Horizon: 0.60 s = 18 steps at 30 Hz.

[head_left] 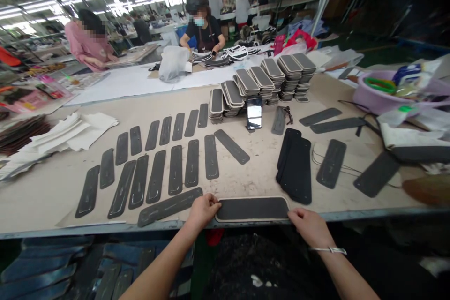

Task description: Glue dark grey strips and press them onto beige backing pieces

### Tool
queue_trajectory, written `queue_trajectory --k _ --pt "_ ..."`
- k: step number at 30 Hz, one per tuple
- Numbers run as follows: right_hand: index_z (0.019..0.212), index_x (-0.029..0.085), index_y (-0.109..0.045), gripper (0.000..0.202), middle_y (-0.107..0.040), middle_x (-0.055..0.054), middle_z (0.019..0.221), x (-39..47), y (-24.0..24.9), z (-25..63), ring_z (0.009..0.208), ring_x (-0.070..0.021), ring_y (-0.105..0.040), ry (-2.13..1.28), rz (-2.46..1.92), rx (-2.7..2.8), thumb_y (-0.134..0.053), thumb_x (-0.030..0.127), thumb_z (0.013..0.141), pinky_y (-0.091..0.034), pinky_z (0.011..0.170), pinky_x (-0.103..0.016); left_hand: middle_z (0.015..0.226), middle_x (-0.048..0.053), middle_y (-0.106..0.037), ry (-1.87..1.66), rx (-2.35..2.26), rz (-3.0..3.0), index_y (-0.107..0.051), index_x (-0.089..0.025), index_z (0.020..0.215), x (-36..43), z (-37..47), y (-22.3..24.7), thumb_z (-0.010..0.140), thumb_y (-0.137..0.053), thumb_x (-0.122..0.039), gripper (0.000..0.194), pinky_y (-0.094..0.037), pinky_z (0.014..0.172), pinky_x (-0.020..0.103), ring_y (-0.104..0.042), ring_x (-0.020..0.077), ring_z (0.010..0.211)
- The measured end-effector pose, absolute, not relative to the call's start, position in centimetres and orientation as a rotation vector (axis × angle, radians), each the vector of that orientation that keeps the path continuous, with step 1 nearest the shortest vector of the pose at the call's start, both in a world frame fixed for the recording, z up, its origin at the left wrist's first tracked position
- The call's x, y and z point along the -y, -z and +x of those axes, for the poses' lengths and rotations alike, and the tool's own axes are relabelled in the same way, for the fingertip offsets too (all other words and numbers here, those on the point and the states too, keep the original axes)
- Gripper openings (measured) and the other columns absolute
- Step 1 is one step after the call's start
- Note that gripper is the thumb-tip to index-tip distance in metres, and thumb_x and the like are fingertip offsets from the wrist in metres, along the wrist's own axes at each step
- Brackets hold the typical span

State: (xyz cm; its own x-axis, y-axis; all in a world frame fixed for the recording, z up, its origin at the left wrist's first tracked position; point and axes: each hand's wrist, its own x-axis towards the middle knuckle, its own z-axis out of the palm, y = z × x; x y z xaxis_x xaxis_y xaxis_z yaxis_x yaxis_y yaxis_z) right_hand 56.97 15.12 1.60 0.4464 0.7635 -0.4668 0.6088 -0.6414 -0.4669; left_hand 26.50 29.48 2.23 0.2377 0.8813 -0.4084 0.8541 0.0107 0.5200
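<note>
Both hands pinching the ends of the dark padded strip (252, 208) at the table's near edge, left hand (202, 211) and right hand (309, 226) clamped on, could easily slide off the lip if nudged

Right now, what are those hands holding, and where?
A flat dark pad lying at the table edge: left hand on its left end, right hand on its right end.
</note>
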Motion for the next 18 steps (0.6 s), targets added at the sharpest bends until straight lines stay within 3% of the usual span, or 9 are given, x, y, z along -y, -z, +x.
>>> queue_trajectory --k 18 --pt "0.064 0.021 -0.067 0.022 -0.063 0.000 0.060 -15.3 -2.1 56.3 0.065 -0.0173 -0.059 -0.891 -2.473 1.121 -0.054 0.023 0.082 -0.036 0.063 -0.025 0.062 -0.004 -0.060 -0.063 -1.590 1.928 -0.055 -0.021 0.079 -29.2 26.0 -0.9 0.083 -0.059 -0.034 0.014 -0.034 0.059 0.023 -0.059 0.0154 0.064"
